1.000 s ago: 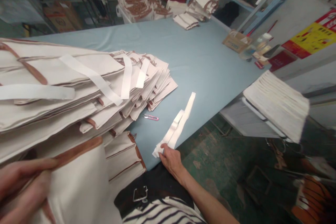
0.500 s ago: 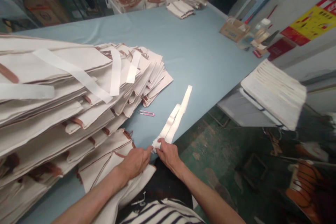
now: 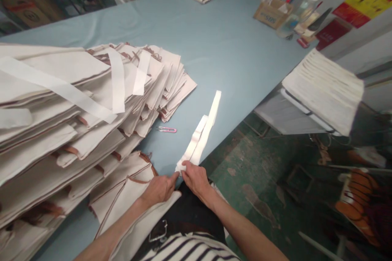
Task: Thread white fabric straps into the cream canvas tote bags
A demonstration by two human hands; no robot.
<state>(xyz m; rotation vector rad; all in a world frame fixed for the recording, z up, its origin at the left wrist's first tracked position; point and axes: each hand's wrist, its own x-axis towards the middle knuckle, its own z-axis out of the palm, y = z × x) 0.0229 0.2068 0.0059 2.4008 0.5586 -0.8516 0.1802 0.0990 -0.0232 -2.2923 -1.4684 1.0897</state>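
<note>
A folded white strip [image 3: 199, 136] lies along the table edge, its near end between my two hands. My right hand [image 3: 195, 177] is closed on that near end, thumb and fingers pinched together. Just left of it, my left hand [image 3: 162, 187] has its fingers curled, the fingertips touching the strip's end; what they hold, if anything, is hidden. Under my left hand and forearm lies a cream cloth piece with brown edging [image 3: 122, 189]. Pink thread snips [image 3: 167, 129] rest on the table to the left of the strip.
Stacked cream cloth pieces [image 3: 92, 138] cover the left of the blue table [image 3: 232, 49], with loose white strips [image 3: 118, 81] on top. A cardboard box [image 3: 269, 11] and bottle [image 3: 303, 8] stand at the back right. A cloth stack [image 3: 324, 85] sits beyond the right edge.
The view has shifted, so the stacks and far table items sit higher or further left. Both hands stay together at the strip's near end, with little visible movement.
</note>
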